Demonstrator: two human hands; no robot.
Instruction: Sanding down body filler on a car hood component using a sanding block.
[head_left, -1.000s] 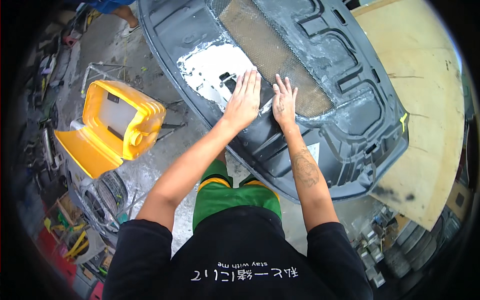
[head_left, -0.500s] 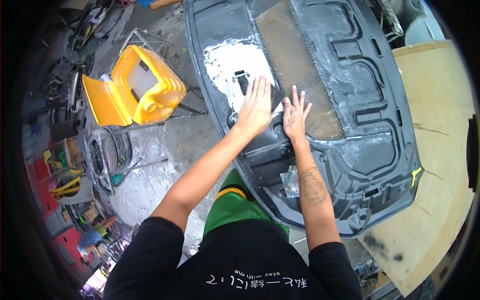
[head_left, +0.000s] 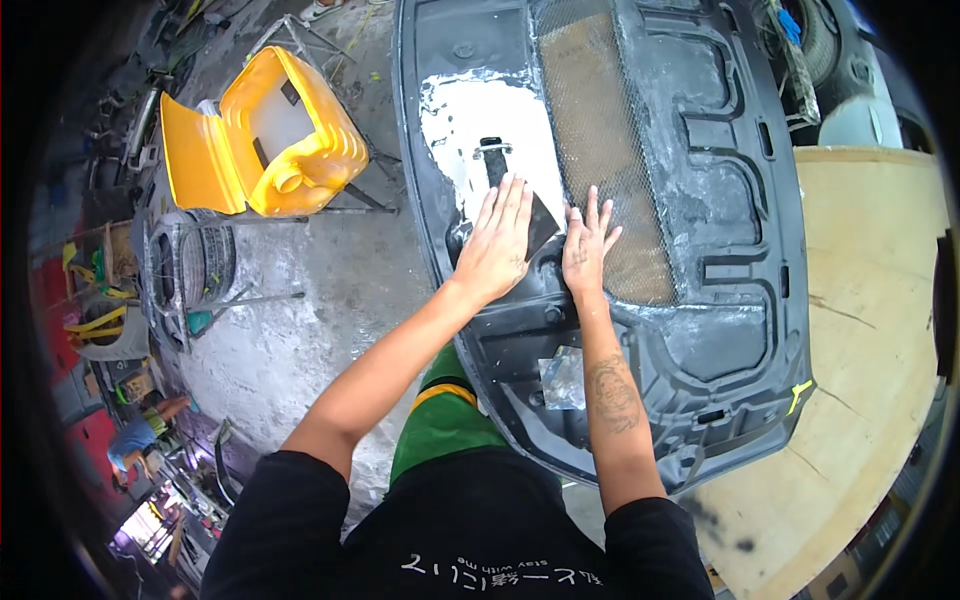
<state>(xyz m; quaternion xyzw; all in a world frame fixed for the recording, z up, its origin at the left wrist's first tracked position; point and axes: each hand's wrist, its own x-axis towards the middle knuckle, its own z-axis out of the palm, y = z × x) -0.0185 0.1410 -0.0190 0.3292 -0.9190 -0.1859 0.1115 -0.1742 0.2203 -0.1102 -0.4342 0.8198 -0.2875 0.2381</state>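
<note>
A person leans over an upturned car hood (head_left: 690, 300), its dark ribbed underside facing up, and presses both hands flat on a small dark sheet (head_left: 540, 228) lying beside a white filler patch (head_left: 480, 125). The left hand (head_left: 497, 245) lies open, fingers together, covering the sheet's left edge; the right hand (head_left: 587, 250) is spread, fingers splayed, holding its right edge down against the panel (neither hand grips anything). A strip of tan mesh (head_left: 600, 150) runs just right of the hands. The hood rests partly over a plywood board (head_left: 880, 330); a cut-open yellow jerrycan (head_left: 270, 135) stands on the concrete floor (head_left: 290, 320), well apart.
</note>
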